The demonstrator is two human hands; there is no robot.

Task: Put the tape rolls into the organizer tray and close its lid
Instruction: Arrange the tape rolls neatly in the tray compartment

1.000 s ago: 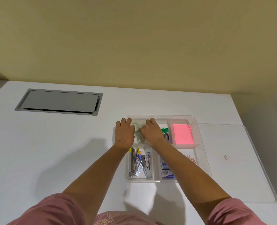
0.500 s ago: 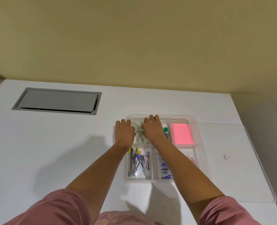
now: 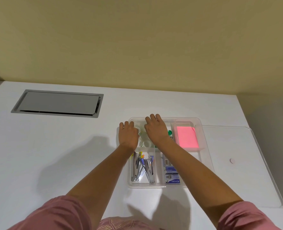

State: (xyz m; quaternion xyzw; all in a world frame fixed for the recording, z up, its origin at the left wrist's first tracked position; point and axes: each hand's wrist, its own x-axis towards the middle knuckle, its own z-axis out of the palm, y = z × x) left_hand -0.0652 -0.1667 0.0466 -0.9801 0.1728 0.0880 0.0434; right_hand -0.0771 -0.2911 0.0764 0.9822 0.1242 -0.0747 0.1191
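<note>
- Two bare hands are spread palm-down over the far-left compartment of the clear plastic organizer tray (image 3: 202, 130): left hand (image 3: 128, 136), right hand (image 3: 155, 130).
- Two clear tape rolls (image 3: 144, 143) can be made out between them (maybe more hidden); whether either is gripped can't be told.
- One flat clear lid (image 3: 240, 163) is lying open on the white table (image 3: 54, 155).
- One pink sticky-note pad (image 3: 187, 136), several metal staplers (image 3: 143, 170) too.

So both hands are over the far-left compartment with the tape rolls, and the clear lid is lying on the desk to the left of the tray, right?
Not quite. The head view shows the clear lid lying on the desk to the right of the tray, not the left. The rest holds: the left hand and right hand are over the far-left compartment with the tape rolls.
</note>
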